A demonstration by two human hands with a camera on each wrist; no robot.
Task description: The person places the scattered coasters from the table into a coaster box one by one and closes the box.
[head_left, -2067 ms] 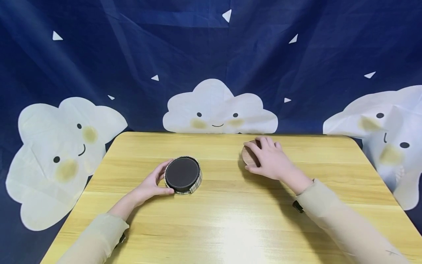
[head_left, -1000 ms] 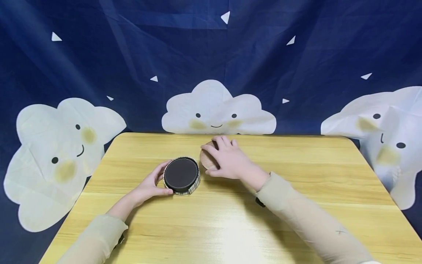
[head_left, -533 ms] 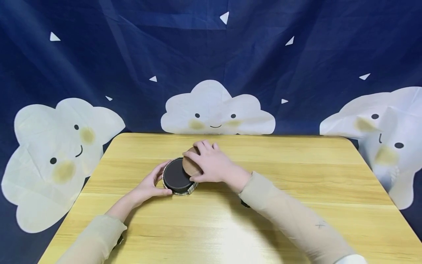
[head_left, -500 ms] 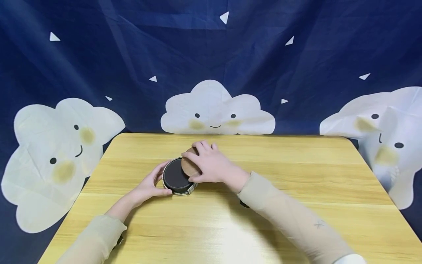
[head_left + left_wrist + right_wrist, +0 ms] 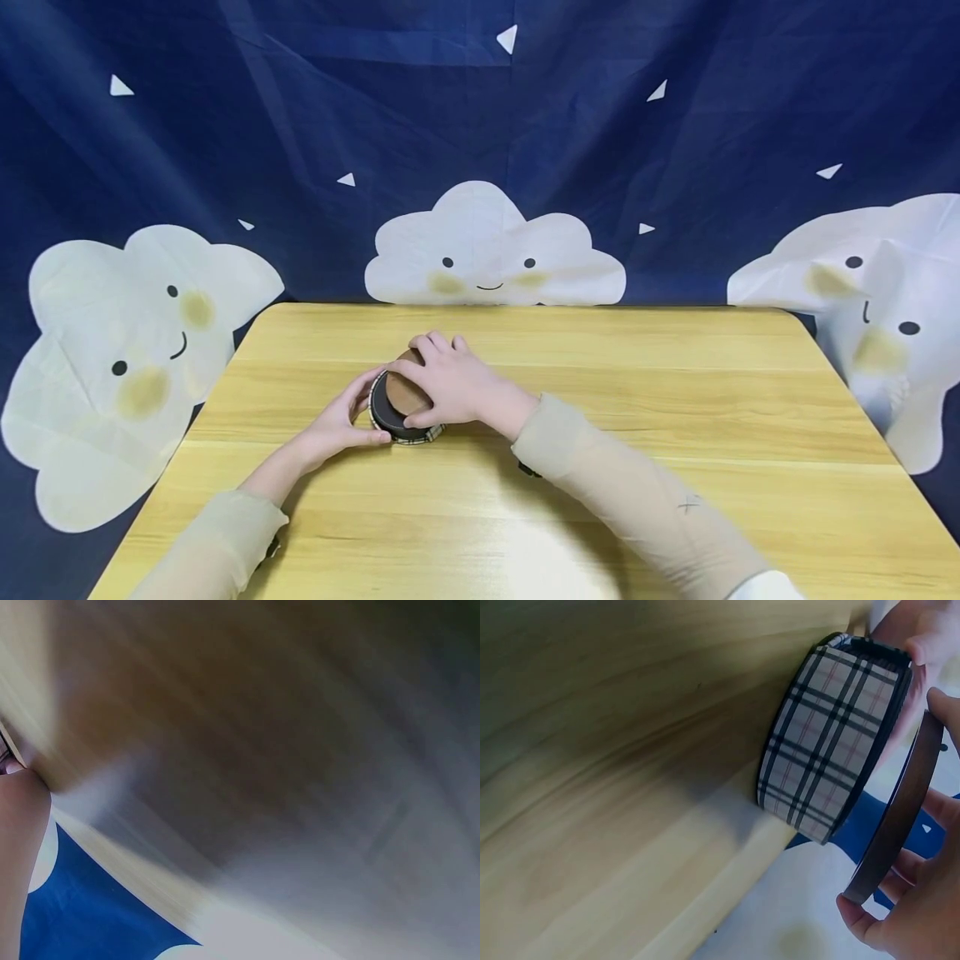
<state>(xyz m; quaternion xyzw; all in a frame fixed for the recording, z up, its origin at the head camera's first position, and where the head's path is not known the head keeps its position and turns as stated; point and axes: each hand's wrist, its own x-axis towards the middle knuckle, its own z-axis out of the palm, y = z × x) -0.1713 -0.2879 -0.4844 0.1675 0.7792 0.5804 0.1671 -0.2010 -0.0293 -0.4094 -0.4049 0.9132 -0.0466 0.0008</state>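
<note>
A round box (image 5: pixel 390 421) with a plaid side and a dark inside stands on the wooden table (image 5: pixel 675 400), left of centre. My left hand (image 5: pixel 352 414) curls round its left side, thumb in front and fingers behind. My right hand (image 5: pixel 442 385) grips a round brown wooden lid (image 5: pixel 400 392) from above and holds it tilted over the box's mouth, covering most of it. In the right wrist view the lid (image 5: pixel 896 817) is seen edge-on, a small gap off the plaid box (image 5: pixel 825 742), with my fingertips (image 5: pixel 870 922) round its rim. The left wrist view is blurred.
The table's right half and front (image 5: pixel 525 517) hold nothing else in view. A dark blue backdrop with white cloud faces (image 5: pixel 491 250) hangs behind the table's far edge.
My right hand has carried the wooden lid leftward from the table's right side and now holds it over the box. The left hand has kept its hold on the box.
</note>
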